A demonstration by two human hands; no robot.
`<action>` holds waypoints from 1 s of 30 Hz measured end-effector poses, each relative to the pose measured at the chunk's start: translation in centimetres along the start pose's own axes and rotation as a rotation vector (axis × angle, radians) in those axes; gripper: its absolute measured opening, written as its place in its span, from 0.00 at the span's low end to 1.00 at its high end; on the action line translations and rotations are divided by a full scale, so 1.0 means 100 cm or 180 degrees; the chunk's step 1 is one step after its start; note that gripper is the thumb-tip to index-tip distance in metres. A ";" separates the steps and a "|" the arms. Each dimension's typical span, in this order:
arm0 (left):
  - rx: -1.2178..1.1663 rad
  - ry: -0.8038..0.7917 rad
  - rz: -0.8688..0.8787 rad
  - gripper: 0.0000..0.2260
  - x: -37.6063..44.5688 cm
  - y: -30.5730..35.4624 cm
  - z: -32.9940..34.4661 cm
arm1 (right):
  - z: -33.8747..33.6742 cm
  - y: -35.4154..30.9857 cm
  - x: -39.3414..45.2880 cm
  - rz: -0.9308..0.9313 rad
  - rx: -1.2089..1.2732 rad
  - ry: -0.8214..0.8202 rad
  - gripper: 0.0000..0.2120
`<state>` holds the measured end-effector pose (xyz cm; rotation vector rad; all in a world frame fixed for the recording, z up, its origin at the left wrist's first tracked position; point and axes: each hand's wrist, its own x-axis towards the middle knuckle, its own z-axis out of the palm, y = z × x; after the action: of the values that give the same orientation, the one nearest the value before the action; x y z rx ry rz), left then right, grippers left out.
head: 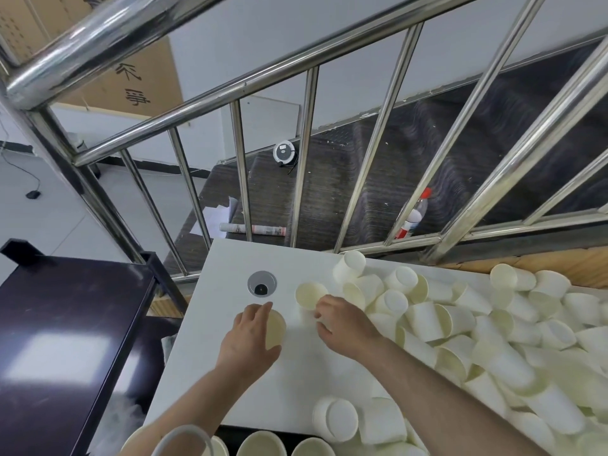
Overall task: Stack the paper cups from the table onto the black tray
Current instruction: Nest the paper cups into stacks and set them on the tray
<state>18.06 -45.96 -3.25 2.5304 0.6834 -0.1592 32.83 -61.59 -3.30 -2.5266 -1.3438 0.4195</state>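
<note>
On the white table [296, 383], my left hand [250, 337] wraps around an upright paper cup [275, 327] from its left side. My right hand [342, 324] grips a second upright cup [307, 296], fingers curled on its near side. A big heap of loose paper cups [487, 337] covers the right half of the table, most lying on their sides. At the bottom edge, cup stacks [261, 444] stand rim-up on a dark surface, the black tray [230, 434], of which only a sliver shows.
A round metal cable grommet [261, 283] sits in the table just beyond my left hand. A dark glossy cabinet [65, 340] stands to the left. Steel railing bars [306, 159] rise behind the table's far edge, with stairs and a plastic bottle [413, 215] below.
</note>
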 end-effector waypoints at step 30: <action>-0.0169 0.0161 0.0431 0.34 -0.043 0.003 -0.022 | -0.014 -0.048 -0.035 0.0596 0.0372 -0.0254 0.36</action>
<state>14.42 -46.95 -0.20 2.5268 0.5260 -0.0294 27.79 -62.02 0.10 -2.5708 -1.0777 0.6230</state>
